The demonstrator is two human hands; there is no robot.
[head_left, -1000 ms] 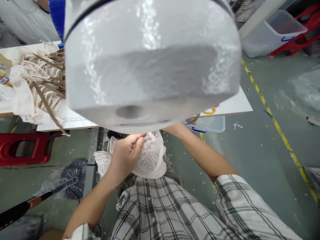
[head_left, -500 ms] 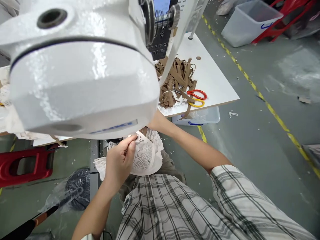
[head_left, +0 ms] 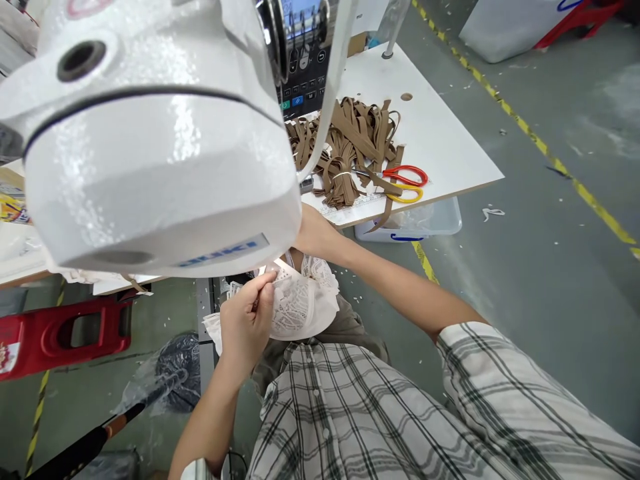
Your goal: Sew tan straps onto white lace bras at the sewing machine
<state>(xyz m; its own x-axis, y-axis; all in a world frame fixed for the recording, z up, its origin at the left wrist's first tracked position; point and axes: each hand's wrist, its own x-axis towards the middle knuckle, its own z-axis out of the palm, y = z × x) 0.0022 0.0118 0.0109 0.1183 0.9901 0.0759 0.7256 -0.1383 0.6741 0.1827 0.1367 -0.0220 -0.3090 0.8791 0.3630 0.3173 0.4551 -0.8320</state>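
A white lace bra (head_left: 295, 310) hangs over my lap below the head of a white sewing machine (head_left: 165, 173). My left hand (head_left: 250, 310) pinches the upper left edge of the lace between thumb and fingers. My right hand (head_left: 313, 233) is beside the lace's upper right part, under the machine head, which hides its fingers. What the right fingers hold, if anything, cannot be seen. The needle area is also hidden behind the machine head.
Brown strips (head_left: 350, 147) lie heaped on the white table (head_left: 450, 157), beside scissors (head_left: 407, 177) with red and yellow handles. A clear bin (head_left: 440, 219) stands under the table edge. A red stool (head_left: 65, 333) is at the left, near a plastic-wrapped bundle (head_left: 180, 373).
The view has shifted, so table and lap sit further right and the machine head a little left. Both hands keep nearly the same pose at the lace.
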